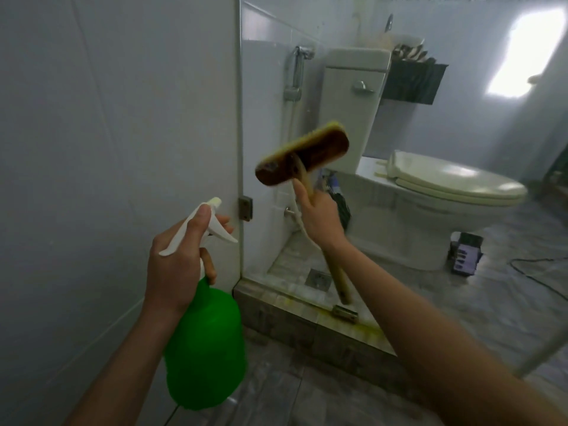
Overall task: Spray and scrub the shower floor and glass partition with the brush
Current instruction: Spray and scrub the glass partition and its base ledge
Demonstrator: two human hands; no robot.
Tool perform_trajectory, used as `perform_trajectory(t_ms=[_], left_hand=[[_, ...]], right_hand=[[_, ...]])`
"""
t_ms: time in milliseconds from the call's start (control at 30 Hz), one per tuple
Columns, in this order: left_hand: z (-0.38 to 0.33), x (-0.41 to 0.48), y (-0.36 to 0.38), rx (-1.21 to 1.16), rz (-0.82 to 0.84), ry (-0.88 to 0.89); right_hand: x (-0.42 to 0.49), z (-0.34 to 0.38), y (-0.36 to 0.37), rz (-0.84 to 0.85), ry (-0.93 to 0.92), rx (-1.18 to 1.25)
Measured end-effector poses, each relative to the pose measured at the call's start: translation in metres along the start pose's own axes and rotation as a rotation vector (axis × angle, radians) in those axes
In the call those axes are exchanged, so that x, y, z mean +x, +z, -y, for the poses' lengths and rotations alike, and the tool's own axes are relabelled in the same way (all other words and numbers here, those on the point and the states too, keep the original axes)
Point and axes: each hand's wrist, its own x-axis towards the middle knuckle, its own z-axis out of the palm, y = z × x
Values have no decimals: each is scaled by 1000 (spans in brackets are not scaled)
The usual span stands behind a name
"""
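My left hand [176,265] grips the neck of a green spray bottle [206,345], with the thumb on top of its white trigger head. My right hand [319,216] grips the wooden handle of a scrub brush [302,156]. The brush head is raised at chest height, its yellow bristles turned toward the glass partition [267,118]. The handle's free end hangs down below my wrist. Behind the glass lies the shower floor [292,262] with a square drain [319,278].
A raised tiled curb [307,327] with a metal bracket edges the shower. Behind the glass are a white toilet [445,182] with its lid down and a hand shower hose. A small dark device [465,253] and a cable lie on the floor at right. A white wall panel fills the left.
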Motion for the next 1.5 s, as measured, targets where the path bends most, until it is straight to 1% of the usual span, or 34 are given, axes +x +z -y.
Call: perform_trajectory(t_ms=[100,167,233,367,433,500,533,600,667,733,767,833,900,933,1000,1067,1133,1200,1267,1300,1433,1500], left_hand=[[2,-1,3,11,4,-12],[1,-2,6,4,9,-15],[-3,-3,13,-12,19,-16],[-8,-5,34,-34,24,-22],[-10,-7,45,-49,19,-34],[-10,-9,54,-59,32,-41],[-10,-11,59,-56,50,-40],[-7,-16,65,-48,84,-44],[-1,-24,73,-26,110,-48],[3,-29,83,-9,140,-53],[4,-31,86,-4,156,-66],[6,-33,96,-3,192,-88],[8,-37,107,-6,207,-93],[9,-38,112,-11,212,-84],[12,-41,119,-14,225,-65],[14,-44,125,-14,255,-56],[17,-47,131,-9,275,-62],[19,-53,137,-8,291,-70],[21,-57,142,-14,298,-73],[22,-58,144,-14,298,-79],[33,-64,154,-2,296,-108],[39,-70,157,10,288,-133]], right_hand=[[-55,-75,-32,49,124,-113],[-72,-85,-44,83,147,-133],[-53,-48,-52,57,76,-48],[19,61,-80,-113,-67,74],[26,65,-100,-158,-107,60],[1,20,-111,-169,-95,-15],[-23,-15,-114,-183,-58,-42],[-79,-84,-119,-147,74,-35],[-121,-126,-126,-112,154,-69],[-114,-118,-140,-143,134,-112],[-98,-99,-146,-180,95,-91],[-60,-48,-164,-268,40,54],[-36,-19,-187,-323,-13,170],[-34,-21,-195,-319,-37,201],[-57,-53,-200,-250,14,225],[-102,-116,-189,-211,137,158],[-153,-174,-177,-188,296,68],[-187,-206,-176,-178,366,1],[-183,-200,-186,-191,364,-18],[-171,-188,-192,-208,335,19],[-113,-128,-218,-325,185,290],[-113,-135,-219,-355,156,341]])
